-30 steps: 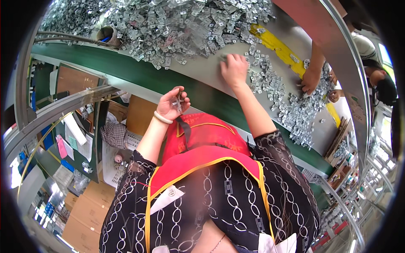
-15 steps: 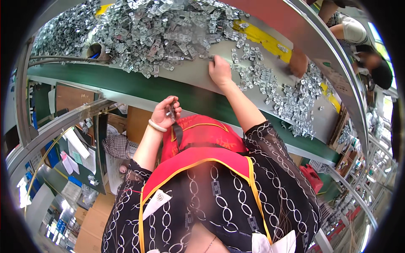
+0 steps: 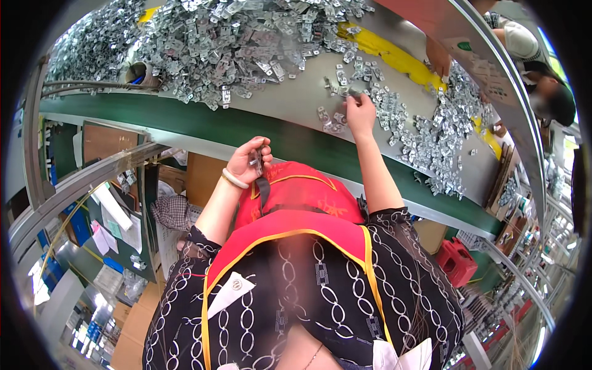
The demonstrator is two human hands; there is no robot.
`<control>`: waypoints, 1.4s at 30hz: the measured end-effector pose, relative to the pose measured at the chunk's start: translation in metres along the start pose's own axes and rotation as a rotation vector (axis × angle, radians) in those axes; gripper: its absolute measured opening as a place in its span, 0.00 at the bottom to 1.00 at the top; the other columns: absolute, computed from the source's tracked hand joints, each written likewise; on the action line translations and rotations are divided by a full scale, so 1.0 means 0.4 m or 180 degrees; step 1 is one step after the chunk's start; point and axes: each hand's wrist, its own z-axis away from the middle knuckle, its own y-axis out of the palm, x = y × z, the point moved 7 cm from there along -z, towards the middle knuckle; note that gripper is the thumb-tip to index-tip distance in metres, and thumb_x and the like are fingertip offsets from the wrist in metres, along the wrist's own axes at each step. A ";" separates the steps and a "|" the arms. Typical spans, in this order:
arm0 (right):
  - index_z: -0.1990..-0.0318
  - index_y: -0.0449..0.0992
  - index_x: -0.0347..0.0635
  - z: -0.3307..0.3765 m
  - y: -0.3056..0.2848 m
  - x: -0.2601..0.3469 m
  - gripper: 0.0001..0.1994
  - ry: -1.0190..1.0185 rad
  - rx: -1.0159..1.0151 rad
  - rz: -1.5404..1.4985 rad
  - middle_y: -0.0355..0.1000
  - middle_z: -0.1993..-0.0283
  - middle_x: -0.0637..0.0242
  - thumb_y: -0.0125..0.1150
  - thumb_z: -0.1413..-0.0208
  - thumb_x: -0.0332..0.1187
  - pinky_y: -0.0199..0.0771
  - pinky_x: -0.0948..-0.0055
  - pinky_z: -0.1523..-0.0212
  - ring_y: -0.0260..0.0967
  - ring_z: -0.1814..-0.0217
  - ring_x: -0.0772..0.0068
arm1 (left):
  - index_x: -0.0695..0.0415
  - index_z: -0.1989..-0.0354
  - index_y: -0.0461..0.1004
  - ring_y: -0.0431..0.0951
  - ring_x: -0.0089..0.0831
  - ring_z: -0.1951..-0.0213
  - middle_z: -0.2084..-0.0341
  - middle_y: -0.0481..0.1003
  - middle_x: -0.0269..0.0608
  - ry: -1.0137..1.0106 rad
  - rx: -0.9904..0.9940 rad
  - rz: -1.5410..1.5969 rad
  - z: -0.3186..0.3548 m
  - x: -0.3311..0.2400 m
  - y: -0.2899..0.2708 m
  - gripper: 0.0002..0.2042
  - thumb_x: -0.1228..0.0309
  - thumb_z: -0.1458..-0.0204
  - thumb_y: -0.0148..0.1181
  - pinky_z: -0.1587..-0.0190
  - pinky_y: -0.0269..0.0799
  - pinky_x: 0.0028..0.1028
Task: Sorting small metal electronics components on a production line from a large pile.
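My left hand [image 3: 246, 161] is closed around small shiny metal pieces [image 3: 256, 161], held just above the red apron at the green table edge. Farther out, over the grey worktop [image 3: 296, 98], my right hand [image 3: 361, 116] pinches a small metal piece [image 3: 353, 93]; its exact shape is hard to make out. Loose flat metal clips [image 3: 333, 121] lie beside that hand. A thick heap of the same clips [image 3: 216, 46] covers the far left of the worktop. A looser spread of clips [image 3: 431, 145] lies to the right.
A co-worker's hand [image 3: 438, 61] reaches in at the far right under a metal rail [image 3: 512, 86]. Yellow strips [image 3: 394, 58] cross the worktop. A short tube [image 3: 137, 73] stands by the heap. Below right is a red container [image 3: 455, 262].
My right hand has moved right, from beside the big heap to the looser clips. My left hand stays nearly in place. The co-worker's hand has shifted up and slightly right.
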 end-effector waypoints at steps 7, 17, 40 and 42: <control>0.62 0.71 0.38 0.029 0.027 0.069 0.16 -0.1184 -0.0308 0.1247 0.71 0.63 0.51 0.63 0.51 0.40 0.71 0.53 0.62 0.71 0.63 0.49 | 0.57 0.59 0.73 0.68 0.25 0.71 0.75 0.68 0.32 -0.0232 0.0038 -0.0192 -0.020 0.003 0.012 0.09 0.65 0.42 0.54 0.70 0.70 0.25; 0.64 0.75 0.44 -0.082 0.082 0.069 0.12 -0.0448 0.0453 0.1955 0.74 0.65 0.51 0.56 0.47 0.43 0.74 0.49 0.61 0.73 0.62 0.45 | 0.55 0.61 0.74 0.63 0.23 0.76 0.79 0.65 0.30 -0.0072 -0.0207 -0.0455 -0.017 -0.031 0.027 0.08 0.66 0.41 0.54 0.75 0.64 0.23; 0.48 0.75 0.64 -0.009 -0.098 -0.039 0.18 -0.2196 0.0017 0.2519 0.63 0.35 0.71 0.60 0.48 0.43 0.42 0.49 0.35 0.54 0.31 0.61 | 0.57 0.63 0.74 0.66 0.23 0.78 0.81 0.69 0.32 -0.0346 -0.0870 -0.0832 -0.009 0.019 0.019 0.08 0.66 0.42 0.55 0.78 0.62 0.22; 0.48 0.75 0.63 -0.039 -0.138 -0.080 0.18 -0.1913 -0.0056 0.2661 0.63 0.36 0.71 0.60 0.48 0.43 0.41 0.49 0.35 0.55 0.32 0.61 | 0.57 0.63 0.74 0.66 0.23 0.78 0.81 0.68 0.32 -0.0370 -0.0892 -0.0824 -0.013 0.029 0.014 0.08 0.66 0.42 0.55 0.78 0.62 0.22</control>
